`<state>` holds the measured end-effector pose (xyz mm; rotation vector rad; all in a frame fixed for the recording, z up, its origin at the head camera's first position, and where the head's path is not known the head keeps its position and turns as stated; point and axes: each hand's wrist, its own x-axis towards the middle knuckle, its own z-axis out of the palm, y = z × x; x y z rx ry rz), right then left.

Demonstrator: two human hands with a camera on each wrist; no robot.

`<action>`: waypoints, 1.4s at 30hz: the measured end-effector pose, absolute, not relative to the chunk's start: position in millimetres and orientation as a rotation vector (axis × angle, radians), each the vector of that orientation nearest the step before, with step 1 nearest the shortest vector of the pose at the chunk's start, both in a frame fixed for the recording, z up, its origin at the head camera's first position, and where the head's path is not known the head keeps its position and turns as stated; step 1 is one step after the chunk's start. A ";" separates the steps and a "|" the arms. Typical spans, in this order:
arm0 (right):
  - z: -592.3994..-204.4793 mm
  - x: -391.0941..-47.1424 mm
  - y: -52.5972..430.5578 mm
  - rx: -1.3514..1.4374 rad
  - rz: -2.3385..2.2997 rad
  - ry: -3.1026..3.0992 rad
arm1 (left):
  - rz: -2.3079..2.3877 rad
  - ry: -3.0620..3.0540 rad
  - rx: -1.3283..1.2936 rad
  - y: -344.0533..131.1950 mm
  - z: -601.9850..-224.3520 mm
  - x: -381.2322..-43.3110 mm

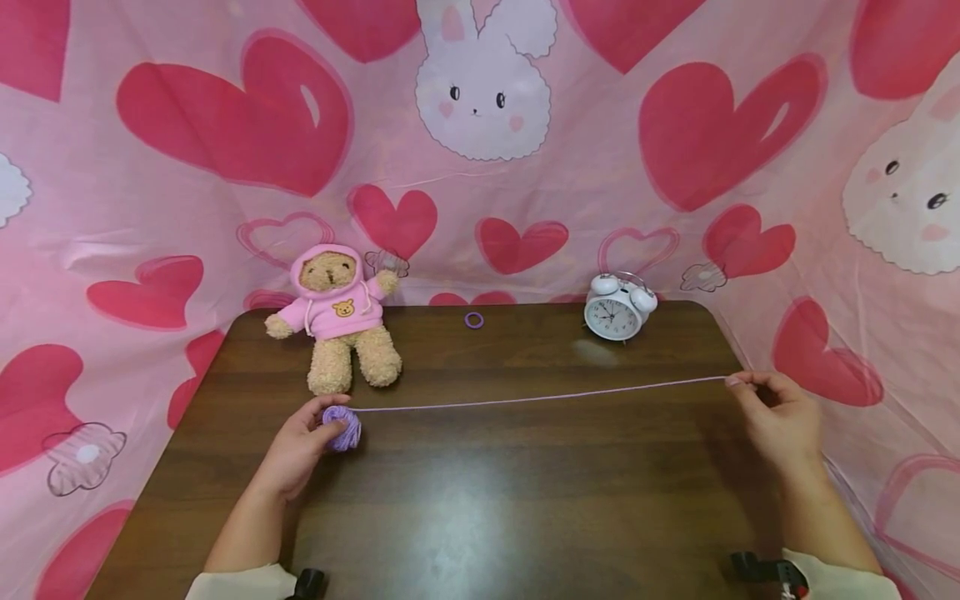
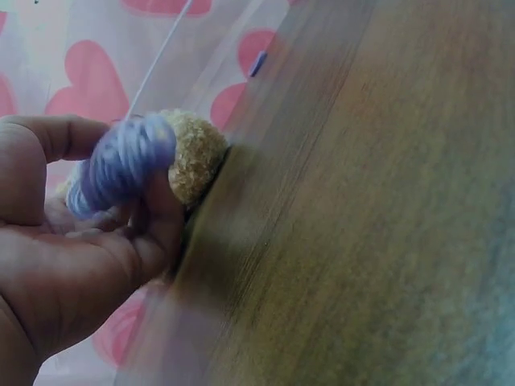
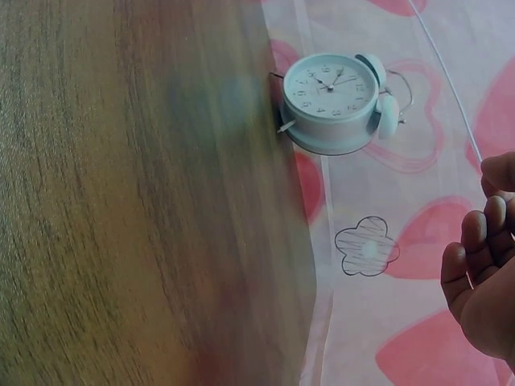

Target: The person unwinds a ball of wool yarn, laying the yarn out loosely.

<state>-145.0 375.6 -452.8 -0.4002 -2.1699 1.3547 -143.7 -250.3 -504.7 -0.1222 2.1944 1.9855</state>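
A small ball of purple yarn [image 1: 342, 428] is held between the thumb and fingers of my left hand [image 1: 298, 446], over the left part of the table. In the left wrist view the wound yarn [image 2: 121, 165] shows its strands side by side. One strand [image 1: 525, 399] runs taut from the ball across to the right. Its far end is pinched between thumb and forefinger of my right hand [image 1: 780, 417], near the table's right edge. The right wrist view shows the strand [image 3: 451, 92] reaching those fingertips, with the other fingers of the right hand [image 3: 491, 273] loosely curled.
A teddy bear [image 1: 341, 321] in a pink hoodie sits at the back left, just beyond my left hand. A purple ring [image 1: 474, 320] lies near the back edge. At the back right stands a white twin-bell alarm clock [image 1: 615, 308]. Pink heart-patterned cloth [image 1: 480, 183] surrounds the brown table [image 1: 525, 500].
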 end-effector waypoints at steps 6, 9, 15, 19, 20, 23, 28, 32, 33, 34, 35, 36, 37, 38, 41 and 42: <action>-454.3 -145.5 378.2 -0.400 1.333 -2.184 | 2.006 2.202 -0.210 -252.1 -504.5 -144.1; -456.0 -145.8 380.6 -0.402 1.316 -2.201 | 2.067 2.168 -0.208 -253.8 -506.2 -144.8; -459.4 -146.8 386.9 -0.365 1.274 -2.233 | 2.035 2.256 -0.223 -260.0 -508.8 -145.0; -460.7 -146.8 393.0 -0.377 1.230 -2.282 | 2.065 2.244 -0.244 -264.7 -509.0 -144.8; -461.0 -146.9 394.7 -0.382 1.216 -2.297 | 2.076 2.239 -0.249 -266.0 -508.8 -144.6; -462.3 -146.8 399.7 -0.398 1.173 -2.345 | 2.106 2.215 -0.253 -270.6 -508.0 -143.0; -467.5 -147.0 406.1 -0.405 1.139 -2.384 | 2.184 2.141 -0.209 -280.5 -508.0 -139.3; -473.8 -146.8 411.4 -0.426 1.126 -2.409 | 2.227 2.085 -0.181 -289.5 -510.9 -136.4; -475.5 -146.7 413.0 -0.424 1.115 -2.423 | 2.223 2.090 -0.183 -291.5 -511.5 -135.6; -476.9 -146.6 414.6 -0.422 1.101 -2.439 | 2.208 2.104 -0.183 -293.8 -512.1 -134.7; -478.4 -146.4 416.2 -0.418 1.092 -2.452 | 2.184 2.125 -0.185 -296.1 -512.7 -133.7; -479.7 -146.3 417.6 -0.413 1.080 -2.461 | 2.161 2.148 -0.185 -298.3 -513.1 -132.7; -480.8 -146.3 418.7 -0.411 1.075 -2.466 | 2.145 2.164 -0.182 -300.2 -513.4 -131.8; -481.6 -146.2 419.4 -0.412 1.075 -2.467 | 2.131 2.174 -0.178 -302.2 -513.8 -131.0; -484.5 -145.9 422.2 -0.406 1.073 -2.477 | 2.117 2.184 -0.174 -307.0 -514.0 -129.3; -485.3 -145.8 423.3 -0.399 1.061 -2.492 | 2.116 2.186 -0.182 -308.4 -513.7 -128.8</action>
